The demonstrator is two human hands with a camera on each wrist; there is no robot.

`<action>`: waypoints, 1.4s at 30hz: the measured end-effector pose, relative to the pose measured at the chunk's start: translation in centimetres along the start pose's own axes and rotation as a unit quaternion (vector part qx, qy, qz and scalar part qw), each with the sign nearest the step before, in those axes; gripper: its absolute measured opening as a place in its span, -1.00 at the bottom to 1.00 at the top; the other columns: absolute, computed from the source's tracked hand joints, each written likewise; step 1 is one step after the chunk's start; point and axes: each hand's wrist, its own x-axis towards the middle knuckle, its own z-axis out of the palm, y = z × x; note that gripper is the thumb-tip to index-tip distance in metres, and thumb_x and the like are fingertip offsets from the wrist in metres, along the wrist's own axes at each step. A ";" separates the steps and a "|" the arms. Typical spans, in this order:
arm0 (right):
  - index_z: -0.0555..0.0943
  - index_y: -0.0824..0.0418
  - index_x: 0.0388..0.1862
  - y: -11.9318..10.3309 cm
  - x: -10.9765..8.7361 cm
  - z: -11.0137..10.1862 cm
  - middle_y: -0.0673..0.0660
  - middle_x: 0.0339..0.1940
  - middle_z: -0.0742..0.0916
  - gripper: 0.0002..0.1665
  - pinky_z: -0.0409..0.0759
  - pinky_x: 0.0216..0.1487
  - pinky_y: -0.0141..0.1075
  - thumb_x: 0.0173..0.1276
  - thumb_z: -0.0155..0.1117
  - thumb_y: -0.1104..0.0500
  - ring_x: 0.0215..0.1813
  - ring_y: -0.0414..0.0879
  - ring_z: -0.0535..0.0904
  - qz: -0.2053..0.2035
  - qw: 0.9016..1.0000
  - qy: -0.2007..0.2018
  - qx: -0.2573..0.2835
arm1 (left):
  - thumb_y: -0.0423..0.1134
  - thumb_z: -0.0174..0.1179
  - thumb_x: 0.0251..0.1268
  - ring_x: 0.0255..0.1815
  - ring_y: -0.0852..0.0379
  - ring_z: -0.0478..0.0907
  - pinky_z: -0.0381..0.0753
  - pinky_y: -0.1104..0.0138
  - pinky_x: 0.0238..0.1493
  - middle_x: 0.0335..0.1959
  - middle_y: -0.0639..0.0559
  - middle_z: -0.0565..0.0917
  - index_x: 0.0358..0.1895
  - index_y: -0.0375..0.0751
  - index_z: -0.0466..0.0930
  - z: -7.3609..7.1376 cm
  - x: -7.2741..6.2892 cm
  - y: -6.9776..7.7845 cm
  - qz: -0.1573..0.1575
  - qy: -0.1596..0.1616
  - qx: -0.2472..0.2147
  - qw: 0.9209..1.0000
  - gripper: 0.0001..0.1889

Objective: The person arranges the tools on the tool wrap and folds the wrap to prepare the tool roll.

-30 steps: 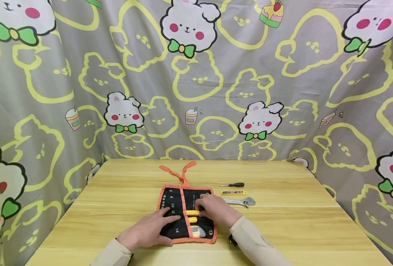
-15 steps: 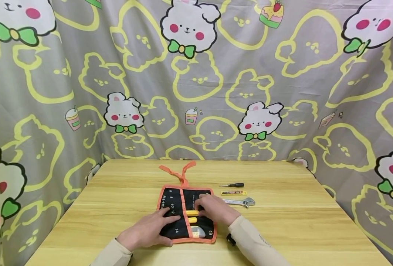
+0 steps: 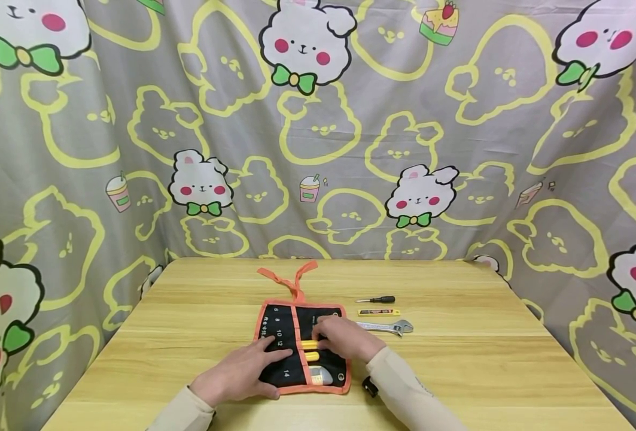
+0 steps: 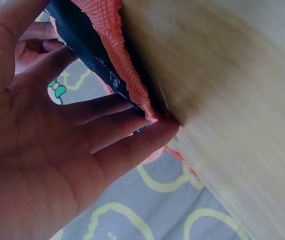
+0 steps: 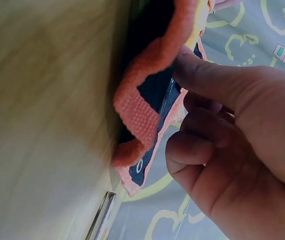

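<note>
A black tool roll (image 3: 274,365) with orange edging lies spread on the table. My left hand (image 3: 239,368) rests on its numbered left half, fingers spread and fairly straight. In the left wrist view, those fingers (image 4: 127,150) touch the orange-edged border. My right hand (image 3: 344,338) is over the right half, its curled fingers and thumb pinching a yellow-handled tool (image 3: 309,345) at the pockets and hiding its far end. Just below sit another yellow handle (image 3: 312,356) and a grey, rounded tool end (image 3: 320,376). The right wrist view shows the thumb (image 5: 197,72) by the roll's orange edge.
Right of the roll lie a black-handled screwdriver (image 3: 377,300), a flat yellow case (image 3: 379,312) and an adjustable wrench (image 3: 393,327). Orange tie straps (image 3: 296,281) trail from the roll's far side. A patterned curtain (image 3: 318,149) hangs behind the wooden table (image 3: 458,371).
My right hand has shifted slightly left toward the pockets, and less of the yellow handle shows. The left hand stays in place on the roll.
</note>
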 end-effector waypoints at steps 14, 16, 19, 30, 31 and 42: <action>0.71 0.10 -0.28 0.1 0.3 0.2 -0.11 -0.38 0.64 -0.88 0.47 -0.28 -0.43 0.50 0.29 0.19 -0.40 -0.29 0.41 -0.001 1.000 -0.014 0.018 | 0.20 0.44 0.14 0.40 -0.40 0.42 0.49 -0.22 0.26 0.48 -0.41 0.34 0.47 0.18 0.46 0.0 0.0 -0.1 0.001 0.000 -0.005 1.000 -0.22; 0.69 0.09 -0.30 0.2 0.3 0.2 -0.12 -0.40 0.63 -0.87 0.46 -0.30 -0.43 0.50 0.30 0.19 -0.41 -0.29 0.41 -0.002 1.000 -0.013 0.027 | 0.20 0.45 0.14 0.39 -0.40 0.42 0.49 -0.22 0.26 0.48 -0.41 0.34 0.47 0.18 0.46 0.0 0.0 -0.1 0.000 0.000 -0.004 1.000 -0.22; 0.69 0.09 -0.29 0.4 0.2 0.0 -0.13 -0.39 0.64 -0.89 0.47 -0.29 -0.45 0.49 0.31 0.18 -0.41 -0.31 0.42 -0.006 0.999 -0.008 0.042 | 0.20 0.45 0.14 0.39 -0.40 0.43 0.50 -0.22 0.26 0.47 -0.41 0.35 0.46 0.18 0.47 -0.1 -0.1 0.0 0.000 0.001 -0.002 1.000 -0.22; 0.70 0.14 -0.06 2.3 -1.4 -1.4 -0.11 -0.47 0.57 -0.80 0.43 -0.35 -0.41 0.40 0.43 0.12 -0.48 -0.30 0.36 0.032 0.989 0.003 0.141 | 0.23 0.43 0.15 0.39 -0.38 0.44 0.50 -0.22 0.26 0.48 -0.39 0.35 0.46 0.21 0.46 0.1 0.1 -0.1 -0.004 -0.002 0.010 1.000 -0.23; 0.69 0.15 -0.05 2.5 -1.6 -1.6 -0.10 -0.48 0.56 -0.78 0.41 -0.36 -0.41 0.39 0.44 0.12 -0.49 -0.30 0.35 0.033 0.989 0.005 0.145 | 0.23 0.43 0.14 0.39 -0.38 0.44 0.50 -0.22 0.26 0.48 -0.38 0.35 0.46 0.21 0.46 0.1 0.1 -0.1 -0.004 -0.002 0.010 1.000 -0.23; 0.67 0.19 -0.07 5.6 -4.7 -2.6 0.20 -0.33 0.67 -0.72 0.35 -0.35 -0.32 0.33 0.49 0.10 -0.37 -0.18 0.39 0.050 0.990 0.038 0.125 | 0.22 0.45 0.13 0.37 -0.38 0.46 0.53 -0.21 0.23 0.47 -0.38 0.37 0.44 0.21 0.48 0.1 0.0 0.0 -0.007 0.002 0.015 1.000 -0.24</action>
